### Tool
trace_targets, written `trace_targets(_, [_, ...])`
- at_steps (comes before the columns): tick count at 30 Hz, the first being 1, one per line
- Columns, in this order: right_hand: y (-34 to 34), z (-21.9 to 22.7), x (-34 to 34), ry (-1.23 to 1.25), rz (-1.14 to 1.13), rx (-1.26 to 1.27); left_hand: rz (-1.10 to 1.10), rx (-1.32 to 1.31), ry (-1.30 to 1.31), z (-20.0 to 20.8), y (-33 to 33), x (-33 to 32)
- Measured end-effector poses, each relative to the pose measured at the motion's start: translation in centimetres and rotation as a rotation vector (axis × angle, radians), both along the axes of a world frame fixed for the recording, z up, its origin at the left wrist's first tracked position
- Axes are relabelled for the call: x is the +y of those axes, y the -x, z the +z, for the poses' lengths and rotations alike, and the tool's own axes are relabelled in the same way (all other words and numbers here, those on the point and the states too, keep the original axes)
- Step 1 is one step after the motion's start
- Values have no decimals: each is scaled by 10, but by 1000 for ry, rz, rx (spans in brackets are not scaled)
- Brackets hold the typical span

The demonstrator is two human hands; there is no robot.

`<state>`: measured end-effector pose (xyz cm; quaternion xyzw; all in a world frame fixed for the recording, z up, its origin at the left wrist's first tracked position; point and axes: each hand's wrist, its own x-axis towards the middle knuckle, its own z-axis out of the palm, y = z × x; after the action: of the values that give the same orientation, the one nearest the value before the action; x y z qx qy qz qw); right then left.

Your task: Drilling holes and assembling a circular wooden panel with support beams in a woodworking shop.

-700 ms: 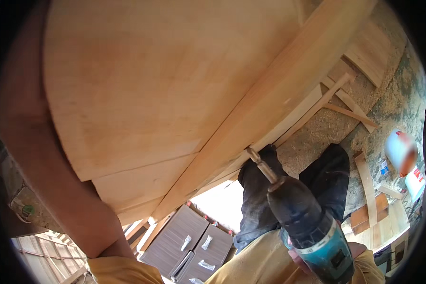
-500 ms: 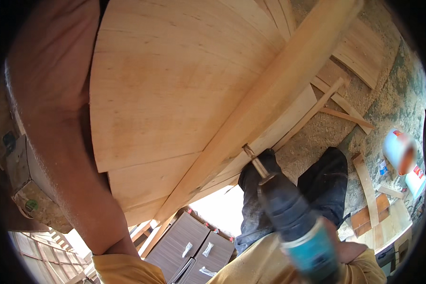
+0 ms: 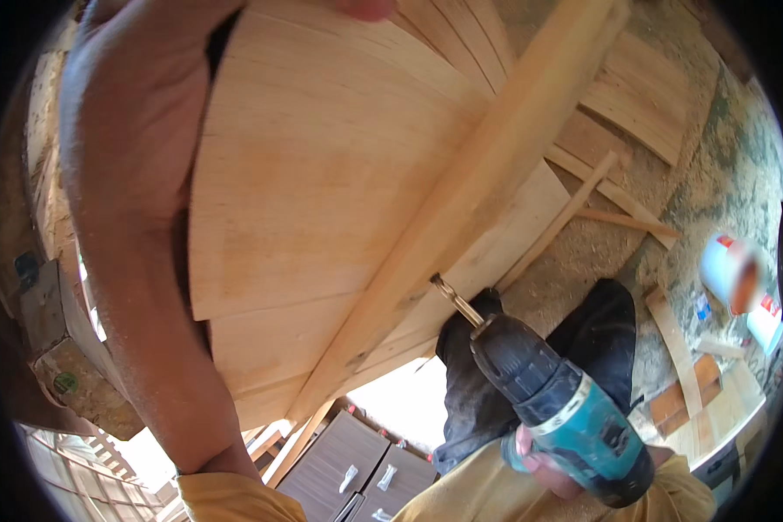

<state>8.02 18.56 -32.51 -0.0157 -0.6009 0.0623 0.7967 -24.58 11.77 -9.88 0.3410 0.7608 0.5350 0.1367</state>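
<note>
My right hand [image 3: 544, 465] is wrapped round the grip of a teal and black cordless drill [image 3: 587, 426]. Its metal bit [image 3: 458, 300] points up and left, the tip at a dark hole or mark on the side of a long wooden bar [image 3: 461, 209]. That bar runs diagonally across a pale wooden panel [image 3: 322, 174] made of joined boards. Along the panel's left edge reaches my left arm. My left hand [image 3: 148, 52] grips the panel near the top, one fingertip showing over its face; the other fingers are hidden.
Wood strips [image 3: 622, 213] and boards [image 3: 639, 96] lie on the sawdust-covered floor at right. Beyond are a white bucket [image 3: 726, 265] and offcuts [image 3: 687, 396]. Below the panel stands a grey-brown cabinet [image 3: 339, 465] with white handles. A rough wooden block [image 3: 78, 383] is at left.
The drill has swung so that its body slants further right and is now sharp. The bit tip sits slightly further left. My left hand has come lower into view, with a fingertip now showing.
</note>
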Motion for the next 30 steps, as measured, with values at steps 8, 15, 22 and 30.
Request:
trace_targets(8, [21, 55, -44, 118, -1813, -1121, 5, 2, 27, -26, 10, 3])
trace_targets(15, [-10, 87, 56, -1627, -1113, -237, 12, 44, 33, -28, 17, 10])
trace_targets(22, [-19, 82, 50, -1734, -1336, 418, 39, 76, 46, -34, 25, 7])
trace_targets(30, [-46, 74, 38, -2068, -1029, 486, 74, 124, 80, -34, 32, 1])
